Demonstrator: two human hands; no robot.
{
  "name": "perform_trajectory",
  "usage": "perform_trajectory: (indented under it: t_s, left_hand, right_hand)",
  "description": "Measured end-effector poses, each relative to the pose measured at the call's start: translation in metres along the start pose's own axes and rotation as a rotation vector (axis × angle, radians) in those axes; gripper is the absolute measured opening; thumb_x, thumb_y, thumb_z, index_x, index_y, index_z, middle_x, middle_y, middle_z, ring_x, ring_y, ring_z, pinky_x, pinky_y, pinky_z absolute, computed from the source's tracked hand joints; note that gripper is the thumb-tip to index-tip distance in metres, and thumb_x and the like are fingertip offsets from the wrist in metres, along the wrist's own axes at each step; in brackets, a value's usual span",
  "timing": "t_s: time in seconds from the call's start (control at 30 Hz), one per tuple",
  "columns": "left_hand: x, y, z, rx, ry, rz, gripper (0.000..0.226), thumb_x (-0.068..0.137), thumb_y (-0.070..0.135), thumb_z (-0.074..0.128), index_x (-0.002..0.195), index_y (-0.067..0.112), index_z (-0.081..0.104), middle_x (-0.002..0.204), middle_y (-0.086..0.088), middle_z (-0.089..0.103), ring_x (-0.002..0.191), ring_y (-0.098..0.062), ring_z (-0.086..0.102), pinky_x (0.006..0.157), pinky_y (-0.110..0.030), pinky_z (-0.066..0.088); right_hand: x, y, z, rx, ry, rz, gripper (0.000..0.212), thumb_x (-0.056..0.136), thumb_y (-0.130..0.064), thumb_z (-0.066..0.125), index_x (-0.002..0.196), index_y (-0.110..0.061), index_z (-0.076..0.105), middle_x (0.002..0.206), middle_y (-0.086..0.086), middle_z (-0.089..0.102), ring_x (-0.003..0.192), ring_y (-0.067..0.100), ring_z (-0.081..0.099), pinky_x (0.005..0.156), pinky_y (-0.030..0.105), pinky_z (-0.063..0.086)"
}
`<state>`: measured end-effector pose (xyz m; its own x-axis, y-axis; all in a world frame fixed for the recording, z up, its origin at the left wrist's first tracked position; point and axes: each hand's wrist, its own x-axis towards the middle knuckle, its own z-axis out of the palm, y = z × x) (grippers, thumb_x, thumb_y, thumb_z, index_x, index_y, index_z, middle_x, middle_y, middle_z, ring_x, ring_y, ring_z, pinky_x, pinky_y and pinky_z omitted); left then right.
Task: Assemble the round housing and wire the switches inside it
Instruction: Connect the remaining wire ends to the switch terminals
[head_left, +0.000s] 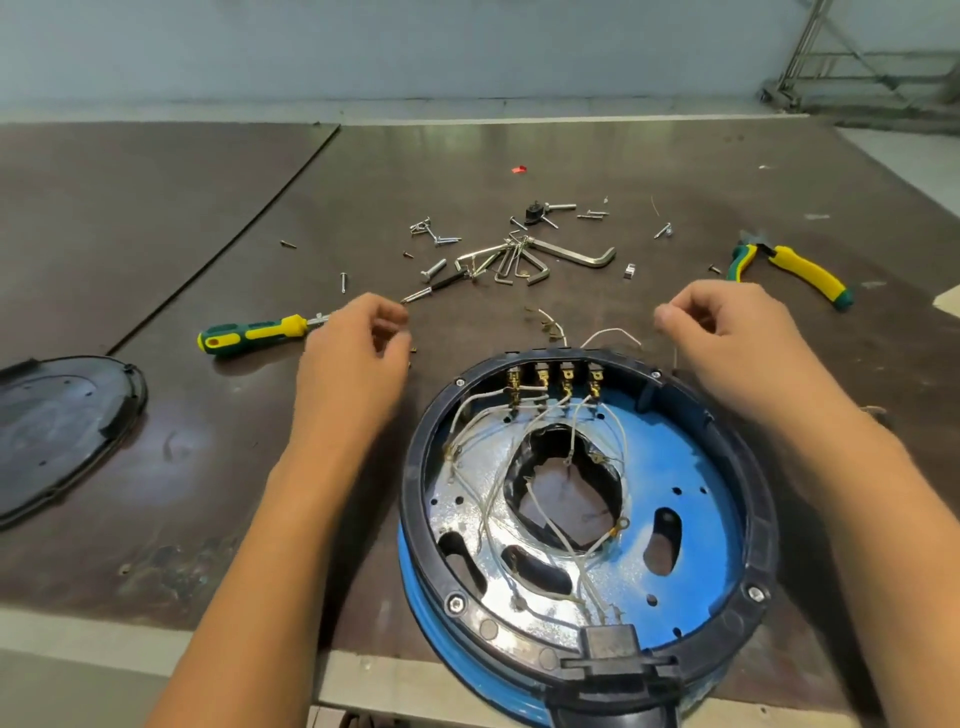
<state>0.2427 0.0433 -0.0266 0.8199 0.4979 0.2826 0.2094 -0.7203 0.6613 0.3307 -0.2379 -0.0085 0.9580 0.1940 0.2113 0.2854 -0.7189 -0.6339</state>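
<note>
The round housing (675, 452) lies on the dark brown surface (208, 208), close to the person and a bit to the right. It is blue with a black ring on top, and its near edge hangs over the edge of the surface. Four switches (556, 376) sit in a row on its far wall. Thin white wires (488, 499) run from the switches and loop around the big hole in the middle.

The left hand (358, 353) is above the surface, just left of the housing. Its fingers (389, 322) are curled, but they are blurry, so I cannot tell if they hold something. The right hand (727, 338) is by the far right side of the housing. Its fingers are curled too, and the thumb meets the first finger. A thin wire (675, 358) shows just below it, but I cannot tell if the hand holds it.

A green and yellow screwdriver (254, 332) lies just beside the left hand. Green and yellow pliers (789, 270) lie far off to the right. Hex keys (545, 257) and loose screws (431, 234) are spread out past the hands. A black cover (57, 431) lies at the left edge.
</note>
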Motion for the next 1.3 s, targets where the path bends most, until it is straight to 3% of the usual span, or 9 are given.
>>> perform_trajectory:
  t_s: [0.23, 0.47, 0.57, 0.67, 0.83, 1.0, 1.1, 1.2, 1.3]
  left_hand:
    - [0.0, -0.024, 0.014, 0.488, -0.141, -0.064, 0.027, 0.093, 0.032, 0.061, 0.117, 0.022, 0.065, 0.117, -0.009, 0.062, 0.111, -0.031, 0.056, 0.087, -0.045, 0.051]
    - [-0.002, -0.019, 0.016, 0.386, -0.231, -0.123, 0.018, 0.097, 0.024, 0.056, 0.108, 0.023, 0.07, 0.112, -0.008, 0.069, 0.106, -0.033, 0.06, 0.08, -0.038, 0.047]
    - [-0.003, 0.0, 0.006, 0.219, -0.213, -0.057, 0.018, 0.098, 0.022, 0.057, 0.108, 0.022, 0.072, 0.11, -0.007, 0.071, 0.105, -0.029, 0.061, 0.088, -0.039, 0.05]
    - [-0.006, 0.026, -0.012, 0.054, -0.095, 0.115, 0.015, 0.097, 0.02, 0.059, 0.101, 0.024, 0.073, 0.091, 0.001, 0.067, 0.084, -0.013, 0.059, 0.075, -0.029, 0.044]
    - [-0.025, 0.068, -0.028, 0.028, -0.123, 0.365, 0.011, 0.092, 0.022, 0.066, 0.096, 0.026, 0.076, 0.09, 0.007, 0.061, 0.073, 0.002, 0.051, 0.07, -0.002, 0.035]
    - [-0.043, 0.086, -0.019, 0.061, -0.241, 0.5, 0.011, 0.089, 0.02, 0.07, 0.097, 0.025, 0.076, 0.094, 0.007, 0.064, 0.086, -0.016, 0.061, 0.082, -0.039, 0.051]
    - [-0.044, 0.087, -0.016, 0.055, -0.278, 0.498, 0.013, 0.088, 0.022, 0.07, 0.099, 0.028, 0.076, 0.093, 0.007, 0.066, 0.089, -0.018, 0.063, 0.084, -0.043, 0.05]
    - [-0.044, 0.087, -0.013, 0.048, -0.288, 0.482, 0.013, 0.087, 0.026, 0.07, 0.097, 0.03, 0.076, 0.088, 0.009, 0.066, 0.084, -0.018, 0.062, 0.082, -0.042, 0.051]
    - [-0.044, 0.087, -0.011, 0.043, -0.303, 0.467, 0.012, 0.087, 0.028, 0.07, 0.096, 0.031, 0.077, 0.083, 0.011, 0.063, 0.081, -0.019, 0.062, 0.08, -0.042, 0.051]
  right_hand:
    - [0.004, 0.01, 0.007, -0.046, -0.193, 0.101, 0.02, 0.093, -0.034, 0.068, 0.077, -0.023, 0.072, 0.078, -0.004, 0.069, 0.077, 0.007, 0.06, 0.061, 0.025, 0.04]
    - [0.003, 0.016, 0.006, 0.01, -0.275, 0.153, 0.016, 0.091, -0.031, 0.071, 0.078, -0.024, 0.077, 0.079, -0.003, 0.073, 0.085, 0.012, 0.066, 0.071, 0.03, 0.048]
    - [0.003, 0.012, 0.001, 0.065, -0.169, 0.099, 0.017, 0.091, -0.026, 0.069, 0.076, -0.023, 0.076, 0.076, -0.003, 0.074, 0.084, 0.018, 0.069, 0.078, 0.035, 0.054]
    - [-0.002, -0.001, -0.006, 0.23, -0.045, -0.033, 0.014, 0.092, -0.02, 0.067, 0.081, -0.019, 0.077, 0.075, 0.001, 0.075, 0.081, 0.025, 0.071, 0.085, 0.048, 0.058]
    - [-0.015, -0.034, -0.012, 0.498, -0.092, -0.264, 0.012, 0.097, -0.018, 0.064, 0.1, -0.014, 0.075, 0.083, 0.006, 0.075, 0.078, 0.013, 0.071, 0.074, 0.022, 0.056]
    - [-0.02, -0.042, -0.012, 0.473, -0.238, -0.359, 0.017, 0.095, -0.018, 0.066, 0.107, -0.011, 0.075, 0.084, 0.001, 0.075, 0.078, 0.012, 0.071, 0.074, 0.024, 0.056]
    - [-0.019, -0.04, -0.013, 0.396, -0.278, -0.421, 0.008, 0.092, -0.017, 0.072, 0.094, -0.014, 0.079, 0.08, -0.004, 0.075, 0.076, 0.013, 0.07, 0.069, 0.032, 0.056]
    - [-0.019, -0.037, -0.015, 0.386, -0.326, -0.44, 0.006, 0.088, -0.018, 0.076, 0.092, -0.016, 0.079, 0.078, -0.009, 0.075, 0.07, 0.001, 0.065, 0.063, 0.022, 0.051]
    - [-0.017, -0.034, -0.016, 0.233, -0.326, -0.467, 0.014, 0.082, -0.021, 0.082, 0.095, -0.019, 0.079, 0.083, -0.006, 0.075, 0.078, 0.004, 0.068, 0.073, 0.029, 0.054]
